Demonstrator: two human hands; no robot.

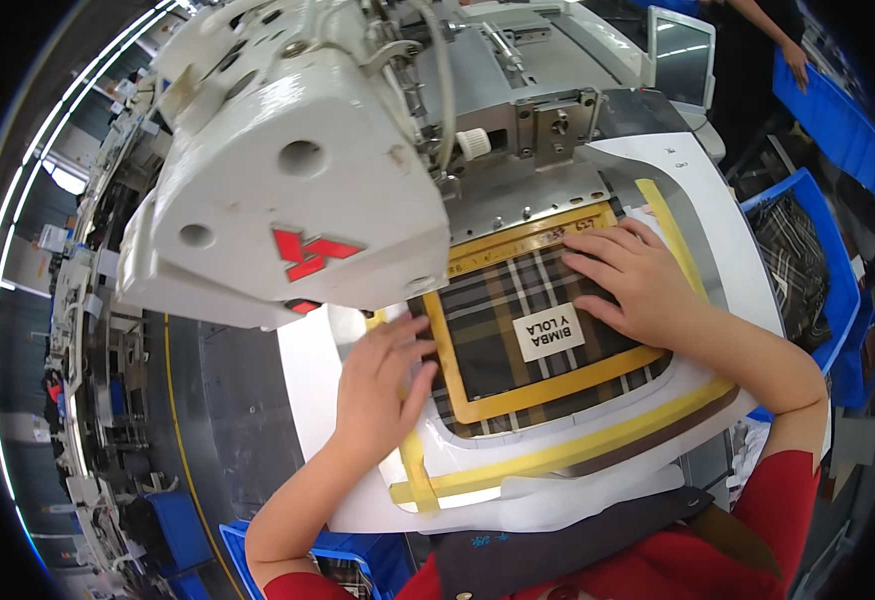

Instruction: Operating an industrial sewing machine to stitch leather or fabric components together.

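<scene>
A dark plaid fabric panel (498, 365) lies flat under a yellow rectangular frame (538, 398). A small white label (548, 332) with dark lettering sits on the fabric inside that frame. My left hand (383, 385), fingers apart, rests at the frame's left side, its fingertips by the fabric edge. Across the panel, my right hand (638, 285) spreads its fingers over the frame's right side and the plaid. Neither hand grips anything. Above the far left part of the work hangs the white head of an industrial sewing machine (288, 200), which hides what lies behind it.
A metal clamp plate (533, 205) borders the frame's far edge. Yellow tape (558, 455) runs along the white work surface (318, 400). At right stands a blue bin (838, 300) with plaid pieces (793, 260). A screen (683, 60) and another person's arm (768, 30) are farther back.
</scene>
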